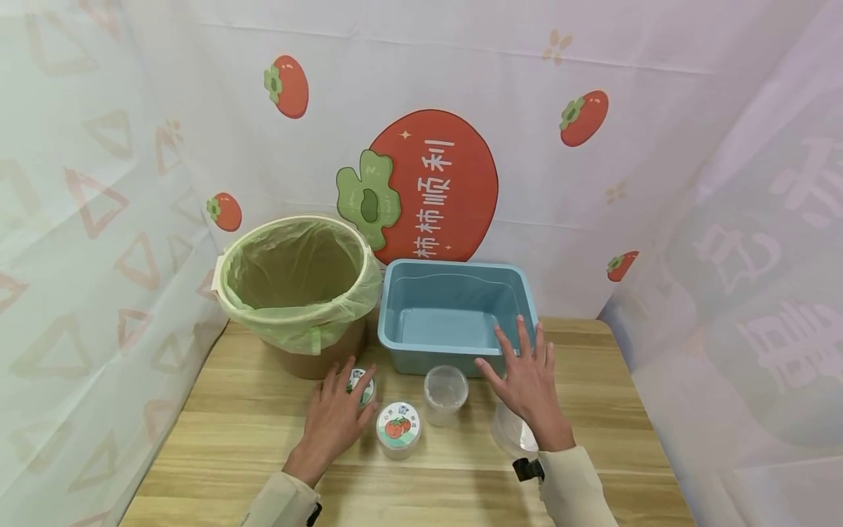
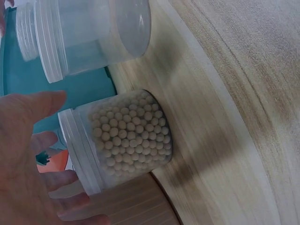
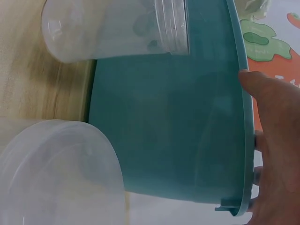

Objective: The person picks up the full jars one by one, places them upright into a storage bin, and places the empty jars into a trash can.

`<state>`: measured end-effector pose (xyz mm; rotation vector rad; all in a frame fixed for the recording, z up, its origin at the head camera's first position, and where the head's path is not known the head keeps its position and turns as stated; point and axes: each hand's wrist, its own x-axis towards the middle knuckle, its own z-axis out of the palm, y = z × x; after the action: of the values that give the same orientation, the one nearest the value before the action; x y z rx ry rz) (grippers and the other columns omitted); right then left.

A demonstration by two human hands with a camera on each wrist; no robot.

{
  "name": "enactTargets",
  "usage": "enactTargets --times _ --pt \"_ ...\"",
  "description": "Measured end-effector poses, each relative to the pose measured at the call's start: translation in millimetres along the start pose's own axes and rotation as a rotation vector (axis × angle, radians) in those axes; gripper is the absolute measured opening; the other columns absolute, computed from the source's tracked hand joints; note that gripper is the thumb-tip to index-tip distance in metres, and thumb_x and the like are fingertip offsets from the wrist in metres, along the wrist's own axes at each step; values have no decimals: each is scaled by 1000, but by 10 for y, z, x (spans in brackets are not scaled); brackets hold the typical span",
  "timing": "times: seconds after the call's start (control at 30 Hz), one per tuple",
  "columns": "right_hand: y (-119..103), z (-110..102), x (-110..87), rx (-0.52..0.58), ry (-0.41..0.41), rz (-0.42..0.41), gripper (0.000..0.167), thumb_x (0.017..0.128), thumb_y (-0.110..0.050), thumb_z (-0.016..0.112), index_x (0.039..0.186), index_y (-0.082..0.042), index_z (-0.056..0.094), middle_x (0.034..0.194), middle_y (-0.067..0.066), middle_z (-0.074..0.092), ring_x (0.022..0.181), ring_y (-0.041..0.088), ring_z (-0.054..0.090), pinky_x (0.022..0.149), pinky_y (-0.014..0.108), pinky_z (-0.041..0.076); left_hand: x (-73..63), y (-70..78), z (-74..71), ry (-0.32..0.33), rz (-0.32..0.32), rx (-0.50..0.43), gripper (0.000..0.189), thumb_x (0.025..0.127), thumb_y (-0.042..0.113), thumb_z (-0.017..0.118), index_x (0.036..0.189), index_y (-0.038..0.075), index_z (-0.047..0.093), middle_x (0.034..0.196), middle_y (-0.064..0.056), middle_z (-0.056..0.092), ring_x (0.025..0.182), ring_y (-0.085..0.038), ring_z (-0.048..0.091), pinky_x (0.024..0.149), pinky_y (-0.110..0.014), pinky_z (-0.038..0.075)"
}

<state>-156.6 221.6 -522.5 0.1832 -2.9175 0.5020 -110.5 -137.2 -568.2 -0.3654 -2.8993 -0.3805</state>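
My left hand [image 1: 336,421] hovers with spread fingers over a lidded clear jar [image 1: 361,386] beside the bin; in the left wrist view this jar [image 2: 129,133] holds many small beige balls, and my fingers lie close to its lid. Just right of that hand stands another jar [image 1: 398,430] with a tomato picture on its lid. An open clear jar [image 1: 446,395] with a threaded mouth stands in the middle. My right hand [image 1: 527,377], fingers spread, is over the front right rim of the blue basin [image 1: 454,359]. Under its wrist is a further clear container [image 1: 510,432], partly hidden.
A brown bin [image 1: 290,359] lined with a green bag [image 1: 316,322] stands at the left, next to the basin. Wooden tabletop [image 1: 211,432] lies under everything. Behind and at both sides hangs a white cloth [image 1: 527,190] printed with persimmons.
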Motion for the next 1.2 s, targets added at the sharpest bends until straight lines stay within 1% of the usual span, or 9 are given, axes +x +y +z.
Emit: enactTargets --times 0.17,0.23,0.4,0.47,0.57,0.67,0.8,1.03,1.2 --pt "13 31 8 16 0 2 81 101 -58 69 167 -19 45 182 22 13 167 56 3 130 83 13 -5 -5 24 3 7 3 63 100 39 80 157 22 59 163 -24 50 147 -52 50 105 -74 56" --pt "21 44 11 20 6 2 80 101 -57 69 167 -18 46 181 22 14 167 56 3 130 82 15 -6 -5 30 9 12 6 63 100 39 81 157 22 59 162 -24 50 147 -52 50 105 -73 56" --pt "31 70 22 8 30 -14 77 102 -56 69 164 -15 50 180 25 18 165 60 8 125 80 32 -6 -18 53 30 28 17 63 99 36 82 156 20 60 161 -24 51 145 -52 51 104 -71 58" --pt "33 76 24 9 37 -19 74 103 -55 69 162 -14 51 179 27 19 164 62 9 123 79 36 -7 -24 64 37 33 22 62 99 35 82 156 20 60 160 -25 51 144 -51 52 104 -70 58" --pt "33 80 26 26 38 -19 71 104 -53 69 160 -12 53 178 28 20 164 62 9 125 78 35 -10 -27 74 40 39 24 62 99 33 82 155 20 61 160 -25 51 144 -51 52 103 -69 59" --pt "32 82 25 42 32 -14 69 105 -52 68 159 -11 54 178 28 19 165 61 5 126 77 33 -14 -28 83 41 41 15 61 99 32 83 154 18 61 160 -25 51 144 -52 52 102 -68 60" --pt "37 92 23 52 29 -10 68 105 -52 68 158 -11 55 178 28 20 165 60 1 127 77 33 -19 -31 101 45 44 -5 60 98 30 84 152 16 63 159 -26 50 142 -52 53 98 -69 61" --pt "50 115 22 31 60 -27 66 104 -51 70 153 -9 59 173 31 30 163 63 8 126 75 37 1 -53 149 80 47 -44 57 95 28 87 146 14 67 156 -28 53 136 -53 57 90 -67 64" --pt "50 119 21 37 64 -31 65 103 -50 71 152 -8 60 171 31 33 163 64 10 126 75 37 11 -85 181 105 47 -57 56 93 28 89 144 16 69 154 -27 55 132 -51 60 89 -66 65"
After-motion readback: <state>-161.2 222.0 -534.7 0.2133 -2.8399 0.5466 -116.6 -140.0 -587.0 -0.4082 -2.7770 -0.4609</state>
